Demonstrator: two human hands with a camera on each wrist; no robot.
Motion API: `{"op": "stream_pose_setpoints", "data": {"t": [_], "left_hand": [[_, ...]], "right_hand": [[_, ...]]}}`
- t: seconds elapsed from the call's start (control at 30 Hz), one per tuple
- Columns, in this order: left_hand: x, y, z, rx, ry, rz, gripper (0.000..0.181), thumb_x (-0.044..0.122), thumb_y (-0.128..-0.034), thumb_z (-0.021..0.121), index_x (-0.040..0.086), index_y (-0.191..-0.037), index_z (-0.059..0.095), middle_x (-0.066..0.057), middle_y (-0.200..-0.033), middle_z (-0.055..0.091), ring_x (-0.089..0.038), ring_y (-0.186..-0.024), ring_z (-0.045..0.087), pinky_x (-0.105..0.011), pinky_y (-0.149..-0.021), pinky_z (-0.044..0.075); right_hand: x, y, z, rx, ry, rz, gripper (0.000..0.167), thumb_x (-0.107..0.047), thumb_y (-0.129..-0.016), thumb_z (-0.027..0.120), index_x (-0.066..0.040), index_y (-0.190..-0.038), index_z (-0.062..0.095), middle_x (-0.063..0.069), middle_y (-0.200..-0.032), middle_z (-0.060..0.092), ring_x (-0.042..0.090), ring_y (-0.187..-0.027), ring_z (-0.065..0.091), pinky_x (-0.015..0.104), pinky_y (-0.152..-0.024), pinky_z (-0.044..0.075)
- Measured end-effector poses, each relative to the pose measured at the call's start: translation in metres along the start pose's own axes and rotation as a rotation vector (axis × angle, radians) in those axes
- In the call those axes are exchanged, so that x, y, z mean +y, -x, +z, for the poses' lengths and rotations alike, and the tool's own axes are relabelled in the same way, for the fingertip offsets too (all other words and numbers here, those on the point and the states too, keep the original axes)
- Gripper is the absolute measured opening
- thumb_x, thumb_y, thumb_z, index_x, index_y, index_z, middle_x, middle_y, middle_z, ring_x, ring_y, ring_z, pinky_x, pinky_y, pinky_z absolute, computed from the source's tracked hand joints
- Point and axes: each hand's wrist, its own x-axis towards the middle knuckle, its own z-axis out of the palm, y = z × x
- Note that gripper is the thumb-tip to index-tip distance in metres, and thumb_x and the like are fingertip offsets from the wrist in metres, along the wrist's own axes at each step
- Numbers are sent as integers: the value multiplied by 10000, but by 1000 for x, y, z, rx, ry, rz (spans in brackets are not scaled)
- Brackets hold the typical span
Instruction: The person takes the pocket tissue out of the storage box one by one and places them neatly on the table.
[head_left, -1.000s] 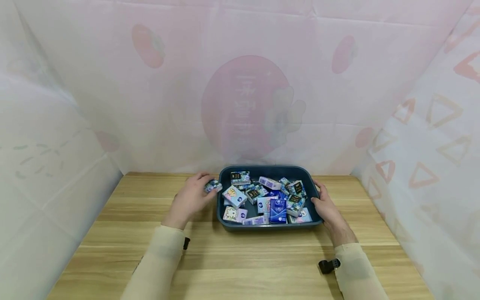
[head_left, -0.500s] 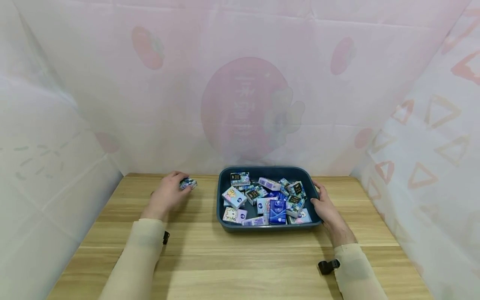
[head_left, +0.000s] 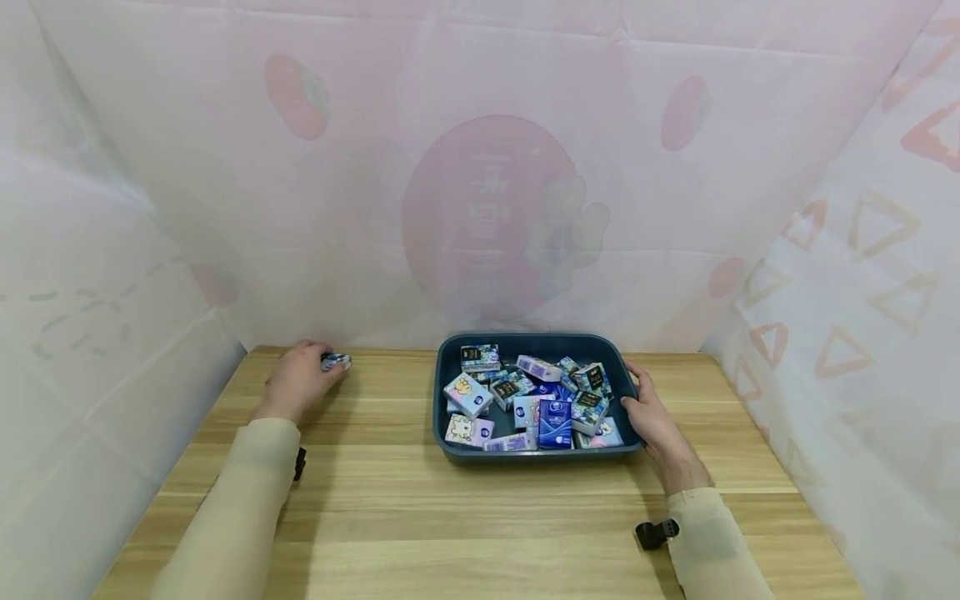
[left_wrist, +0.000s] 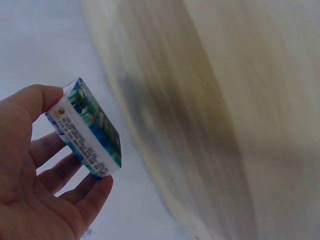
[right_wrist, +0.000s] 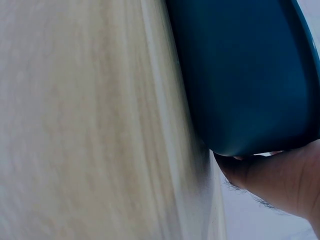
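Observation:
My left hand (head_left: 297, 382) is over the back left part of the table, pinching a small blue-green patterned tissue pack (head_left: 335, 361). In the left wrist view the thumb and fingers of the left hand (left_wrist: 55, 165) grip the pack (left_wrist: 87, 131) by its ends. A dark teal bin (head_left: 517, 457) holds several small packs in blue, white, purple and floral wrappings. At the bin's right end, my right hand (head_left: 656, 421) grips the rim. The right wrist view shows the right hand (right_wrist: 285, 180) against the end of the bin (right_wrist: 245, 75); its fingertips are mostly hidden.
The wooden table (head_left: 465, 525) reaches back to a pale pink printed cloth wall (head_left: 337, 183). White cloth stands along the left and right sides. A small black device (head_left: 657, 534) is at the right wrist.
My left hand has moved left from beside the bin to the table's back left part, carrying the floral pack. The right hand and the bin have stayed in place.

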Motion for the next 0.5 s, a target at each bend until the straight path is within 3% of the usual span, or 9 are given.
{"op": "stream_pose_setpoints", "data": {"t": [0.23,0.4,0.5], "left_hand": [[-31,-10,0,11,-77,-69,602,360,-1144,736,-137,-1479,683,-456,-1501,634,-636,-1319,687,-769,-1062,612],[-41,-11,-4,38,-106,-97,588,366,-1140,744,-155,-1409,704,-469,-1357,675,-635,-1185,714,-746,-914,658],[-47,-14,-2,64,-122,-107,576,357,-1139,747,-170,-1370,708,-472,-1317,682,-637,-1165,710,-749,-896,660]], "right_hand": [[4,-5,0,2,-8,-5,753,-50,-1235,292,-237,-1907,9,345,-1914,200,528,-1678,393,684,-1340,413],[2,-1,0,4,-5,-8,752,-58,-1236,295,-245,-1908,15,339,-1915,207,525,-1679,397,679,-1343,407],[1,1,0,10,-1,-8,751,-62,-1238,307,-258,-1908,31,328,-1916,216,516,-1674,403,670,-1343,407]]}}
